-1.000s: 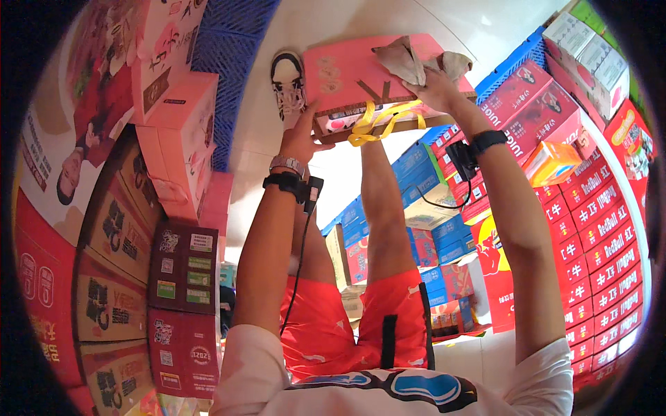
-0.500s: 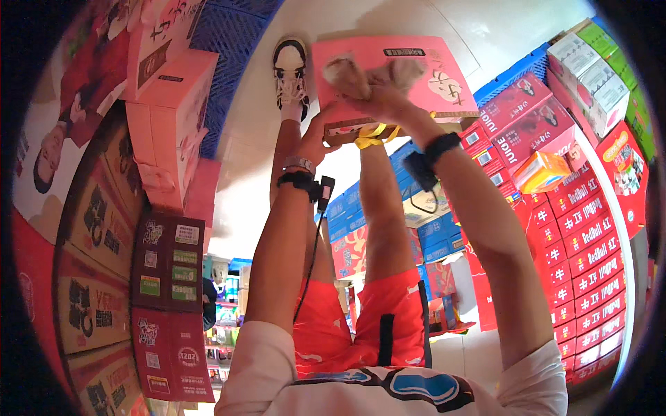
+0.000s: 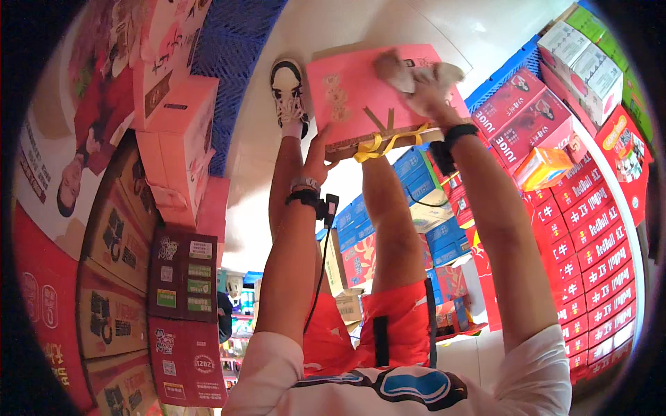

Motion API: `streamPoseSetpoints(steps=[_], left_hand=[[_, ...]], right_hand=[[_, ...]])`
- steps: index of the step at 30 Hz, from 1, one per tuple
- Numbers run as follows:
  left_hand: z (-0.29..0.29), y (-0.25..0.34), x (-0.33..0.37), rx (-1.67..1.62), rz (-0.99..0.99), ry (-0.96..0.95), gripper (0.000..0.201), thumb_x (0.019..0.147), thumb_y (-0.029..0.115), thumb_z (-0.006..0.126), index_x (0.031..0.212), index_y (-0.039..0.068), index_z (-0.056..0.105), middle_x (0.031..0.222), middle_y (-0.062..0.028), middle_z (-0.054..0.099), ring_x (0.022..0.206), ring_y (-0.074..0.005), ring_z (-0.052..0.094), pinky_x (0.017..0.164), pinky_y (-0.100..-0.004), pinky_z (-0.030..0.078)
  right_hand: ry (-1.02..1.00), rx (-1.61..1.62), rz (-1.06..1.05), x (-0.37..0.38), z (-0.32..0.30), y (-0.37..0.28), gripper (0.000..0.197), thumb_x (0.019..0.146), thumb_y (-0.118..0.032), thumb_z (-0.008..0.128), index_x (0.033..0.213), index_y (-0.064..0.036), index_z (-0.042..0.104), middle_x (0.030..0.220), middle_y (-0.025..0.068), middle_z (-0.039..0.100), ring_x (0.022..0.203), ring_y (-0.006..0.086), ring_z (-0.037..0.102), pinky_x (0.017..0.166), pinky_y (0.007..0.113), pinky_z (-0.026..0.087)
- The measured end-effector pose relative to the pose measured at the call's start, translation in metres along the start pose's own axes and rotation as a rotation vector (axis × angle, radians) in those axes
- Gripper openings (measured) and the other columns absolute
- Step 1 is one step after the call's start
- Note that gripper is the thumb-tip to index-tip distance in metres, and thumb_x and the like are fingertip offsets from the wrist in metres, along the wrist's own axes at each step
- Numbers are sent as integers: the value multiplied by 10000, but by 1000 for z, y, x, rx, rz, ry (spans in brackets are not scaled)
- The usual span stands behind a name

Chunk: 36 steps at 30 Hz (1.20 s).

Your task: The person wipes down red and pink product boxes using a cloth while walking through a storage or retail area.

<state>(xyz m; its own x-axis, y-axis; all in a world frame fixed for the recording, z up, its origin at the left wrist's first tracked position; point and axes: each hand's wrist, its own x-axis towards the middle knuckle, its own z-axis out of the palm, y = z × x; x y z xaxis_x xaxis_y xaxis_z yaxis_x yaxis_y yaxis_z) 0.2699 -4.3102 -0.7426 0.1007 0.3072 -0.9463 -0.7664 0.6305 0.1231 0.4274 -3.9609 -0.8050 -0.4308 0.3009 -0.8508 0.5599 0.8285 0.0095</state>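
Observation:
A pink carton [image 3: 357, 87] stands on the floor in front of me, with a yellow ribbon handle [image 3: 374, 147] on its near side. My left hand [image 3: 318, 156] grips the carton's near left corner, thumb by the top edge and fingers at the side. Over the right part of the top, my right hand [image 3: 431, 100] is closed on a crumpled greyish-beige cloth [image 3: 393, 71], which is slightly blurred. The cloth lies against the lid and hides some of its print.
More pink cartons [image 3: 182, 128] and brown cartons [image 3: 114, 308] are stacked on the left beside a blue plastic pallet [image 3: 239, 41]. Red drink cases [image 3: 590, 243] rise on the right, with an orange-yellow packet [image 3: 544, 168] on them. My shoe [image 3: 286, 87] is left of the carton.
My right hand has moved the cloth rightward across the carton's top. My left hand stays at the near left corner, and the lid's left part now shows.

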Motion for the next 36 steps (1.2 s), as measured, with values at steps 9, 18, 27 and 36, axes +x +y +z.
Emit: streamPoseSetpoints(steps=[9,18,27,36], left_hand=[[-19,-30,-3,20,30,78,824,994,-16,571,1712,328,358,1721,-19,376,1508,-271,481,1157,-478,558],[18,-22,24,57,69,100,580,1103,488,602,1645,324,476,1598,5,539,1406,-231,592,1144,-535,507],[25,16,-4,238,33,118,887,984,-154,548,1736,267,335,1650,-120,472,1452,-295,562,1140,-522,579],[49,36,8,-75,-77,217,602,1046,573,692,1499,183,620,1429,-117,721,1339,-326,669,1149,-596,465]], right_hand=[[-238,308,149,-14,-26,-51,751,1028,-606,553,1612,-137,599,1785,172,387,1671,406,283,1300,734,187],[413,407,-268,57,3,-196,465,940,-272,659,1380,-138,729,1343,91,734,1448,333,566,1176,689,373],[-93,395,82,84,-30,82,494,1077,-464,602,1295,-46,752,1203,160,780,1135,312,739,1060,371,573],[-381,1272,360,-70,9,213,878,1040,-786,554,1235,37,791,1113,147,802,983,253,746,897,401,593]])
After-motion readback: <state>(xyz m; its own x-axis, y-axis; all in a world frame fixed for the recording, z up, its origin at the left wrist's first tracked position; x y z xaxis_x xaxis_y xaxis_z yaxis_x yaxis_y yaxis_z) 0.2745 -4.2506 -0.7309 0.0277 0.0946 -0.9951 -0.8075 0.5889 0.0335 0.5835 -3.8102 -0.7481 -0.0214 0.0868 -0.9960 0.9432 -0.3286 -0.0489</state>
